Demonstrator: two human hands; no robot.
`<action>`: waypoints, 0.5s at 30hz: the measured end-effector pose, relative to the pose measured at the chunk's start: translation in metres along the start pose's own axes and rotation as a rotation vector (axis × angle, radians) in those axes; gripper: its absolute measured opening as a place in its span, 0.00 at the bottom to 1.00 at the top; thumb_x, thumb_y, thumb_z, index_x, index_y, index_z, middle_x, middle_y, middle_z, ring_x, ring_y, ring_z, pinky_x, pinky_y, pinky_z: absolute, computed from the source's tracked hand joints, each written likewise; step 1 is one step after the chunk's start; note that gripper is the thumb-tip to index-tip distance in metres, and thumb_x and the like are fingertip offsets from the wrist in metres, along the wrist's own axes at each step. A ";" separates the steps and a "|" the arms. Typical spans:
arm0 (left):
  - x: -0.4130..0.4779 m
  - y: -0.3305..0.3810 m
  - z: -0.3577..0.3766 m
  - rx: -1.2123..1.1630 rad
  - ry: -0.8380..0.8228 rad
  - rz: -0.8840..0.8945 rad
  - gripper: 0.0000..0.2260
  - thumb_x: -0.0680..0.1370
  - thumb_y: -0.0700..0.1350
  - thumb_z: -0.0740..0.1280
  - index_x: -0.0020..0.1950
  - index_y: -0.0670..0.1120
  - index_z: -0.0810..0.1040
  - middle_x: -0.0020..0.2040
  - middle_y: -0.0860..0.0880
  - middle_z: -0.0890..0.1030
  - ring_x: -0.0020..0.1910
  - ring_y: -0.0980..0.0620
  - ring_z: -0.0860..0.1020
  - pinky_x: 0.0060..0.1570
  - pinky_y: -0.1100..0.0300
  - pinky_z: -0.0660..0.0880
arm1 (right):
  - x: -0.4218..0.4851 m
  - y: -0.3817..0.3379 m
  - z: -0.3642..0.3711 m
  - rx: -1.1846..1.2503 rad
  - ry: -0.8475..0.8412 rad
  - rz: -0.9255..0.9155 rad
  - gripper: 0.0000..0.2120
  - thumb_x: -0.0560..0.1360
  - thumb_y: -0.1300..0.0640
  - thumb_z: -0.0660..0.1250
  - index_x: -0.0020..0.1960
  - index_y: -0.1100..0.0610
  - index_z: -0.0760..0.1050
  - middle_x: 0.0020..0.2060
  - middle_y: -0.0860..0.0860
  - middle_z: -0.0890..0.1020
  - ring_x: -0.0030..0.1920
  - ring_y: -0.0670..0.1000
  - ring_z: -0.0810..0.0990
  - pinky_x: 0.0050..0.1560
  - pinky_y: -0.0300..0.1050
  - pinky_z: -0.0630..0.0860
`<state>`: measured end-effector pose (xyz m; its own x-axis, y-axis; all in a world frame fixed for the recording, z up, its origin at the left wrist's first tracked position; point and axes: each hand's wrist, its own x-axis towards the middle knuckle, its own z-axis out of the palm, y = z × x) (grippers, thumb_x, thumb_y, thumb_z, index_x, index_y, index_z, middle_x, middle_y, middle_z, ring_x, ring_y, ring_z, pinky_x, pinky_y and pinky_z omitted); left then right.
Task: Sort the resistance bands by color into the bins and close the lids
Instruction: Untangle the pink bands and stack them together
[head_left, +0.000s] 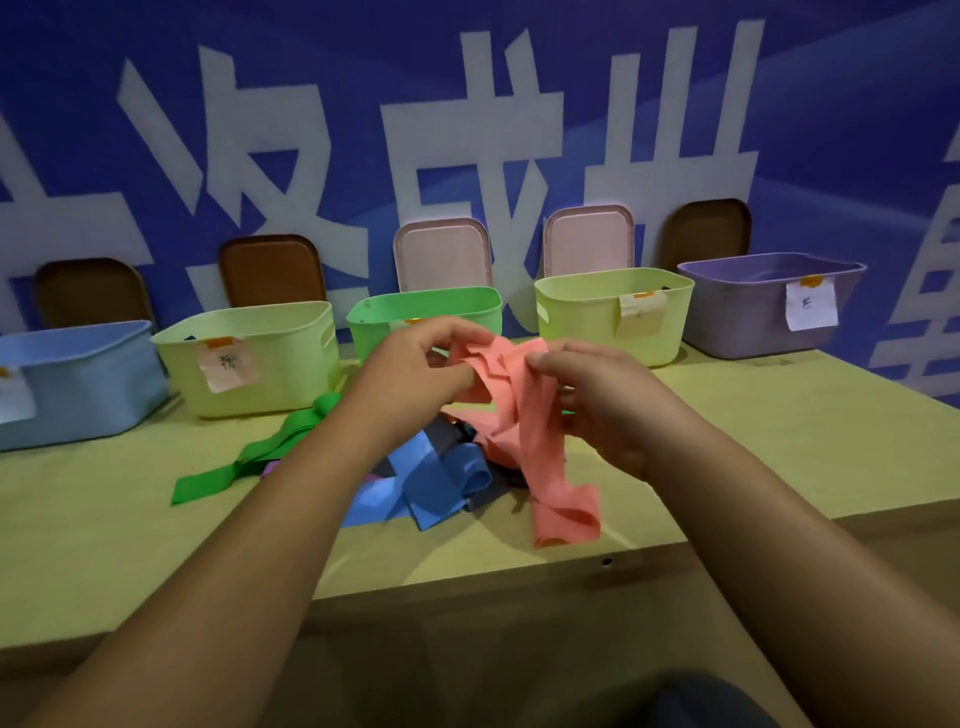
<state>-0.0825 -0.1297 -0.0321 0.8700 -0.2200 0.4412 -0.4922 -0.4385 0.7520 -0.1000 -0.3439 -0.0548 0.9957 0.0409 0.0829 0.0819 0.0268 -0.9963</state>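
Both hands hold a salmon-pink resistance band (540, 457) above the table. My left hand (415, 374) pinches its upper folds, and my right hand (597, 395) grips it from the right. Its long tail hangs down to the table top. Under the hands lies a pile with a blue band (431, 483) and dark bands, and a green band (260, 457) stretches to the left. Five open bins stand in a row behind: blue (78, 384), yellow-green (249, 358), green (415, 312), yellow-green (613, 317) and purple (753, 312).
Lids lean upright against the blue wall behind the bins: brown (93, 291), brown (270, 270), pink (441, 254), pink (587, 239) and brown (706, 228). Paper labels hang on several bins. The table's front edge (467, 592) runs below the pile.
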 end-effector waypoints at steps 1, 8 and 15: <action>-0.004 0.001 -0.008 0.016 -0.003 -0.002 0.20 0.76 0.35 0.71 0.58 0.59 0.86 0.54 0.58 0.86 0.49 0.57 0.85 0.53 0.52 0.86 | 0.001 -0.002 0.006 -0.019 0.017 -0.032 0.10 0.84 0.54 0.70 0.58 0.58 0.86 0.51 0.60 0.88 0.54 0.60 0.85 0.57 0.57 0.79; -0.016 0.002 -0.055 -0.038 0.005 -0.066 0.21 0.80 0.36 0.64 0.62 0.59 0.85 0.58 0.56 0.86 0.55 0.53 0.86 0.61 0.50 0.83 | 0.020 -0.013 0.051 0.049 -0.029 -0.167 0.07 0.84 0.59 0.69 0.52 0.61 0.84 0.38 0.54 0.85 0.39 0.51 0.82 0.43 0.47 0.76; -0.002 -0.033 -0.070 -0.144 0.194 -0.076 0.15 0.87 0.38 0.64 0.59 0.55 0.87 0.54 0.50 0.88 0.52 0.45 0.87 0.52 0.47 0.87 | 0.058 -0.004 0.079 -0.053 -0.042 -0.214 0.07 0.82 0.58 0.71 0.50 0.61 0.84 0.37 0.51 0.83 0.37 0.48 0.79 0.43 0.46 0.74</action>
<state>-0.0697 -0.0539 -0.0234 0.8900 -0.0140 0.4557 -0.4364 -0.3153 0.8427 -0.0457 -0.2625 -0.0444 0.9529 0.0811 0.2921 0.2941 -0.0133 -0.9557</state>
